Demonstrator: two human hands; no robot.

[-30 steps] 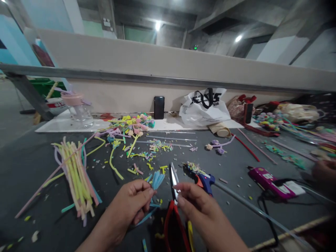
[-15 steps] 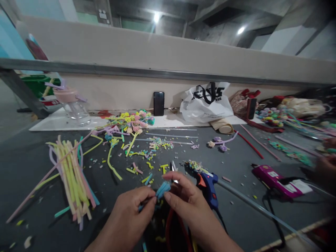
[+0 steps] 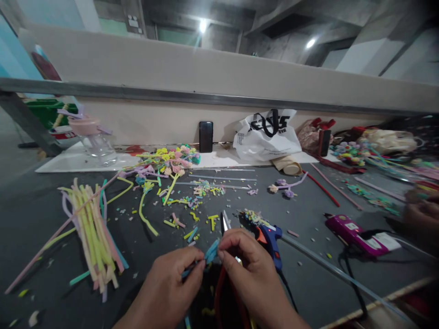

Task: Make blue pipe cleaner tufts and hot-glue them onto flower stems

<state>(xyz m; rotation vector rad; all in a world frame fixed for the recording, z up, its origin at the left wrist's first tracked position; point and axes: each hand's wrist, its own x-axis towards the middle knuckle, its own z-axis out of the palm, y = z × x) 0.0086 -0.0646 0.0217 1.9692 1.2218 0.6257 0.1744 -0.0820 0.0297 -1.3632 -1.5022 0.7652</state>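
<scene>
Between my two hands is a small bundle of folded blue pipe cleaner (image 3: 211,251). My left hand (image 3: 171,278) is closed, its thumb and forefinger pinching the lower left end. My right hand (image 3: 252,262) pinches the upper right side between thumb and fingertips. Beneath the right hand lie scissors (image 3: 225,221), blades pointing away and partly hidden. A blue hot glue gun (image 3: 273,242) rests just right of that hand, with a clear glue stick (image 3: 322,260) running out behind it.
At the left lies a bundle of pastel pipe cleaners (image 3: 91,228). Pipe cleaner flowers (image 3: 174,160) and cut scraps (image 3: 206,187) spread over the middle. A phone (image 3: 206,137) and white bag (image 3: 267,137) stand behind. A purple glue gun (image 3: 360,235) lies near another person's hand (image 3: 421,212).
My right hand's fingers have closed from a looser, raised hold into a tight pinch on the blue pipe cleaner. The left hand keeps its grip. The view has shifted slightly.
</scene>
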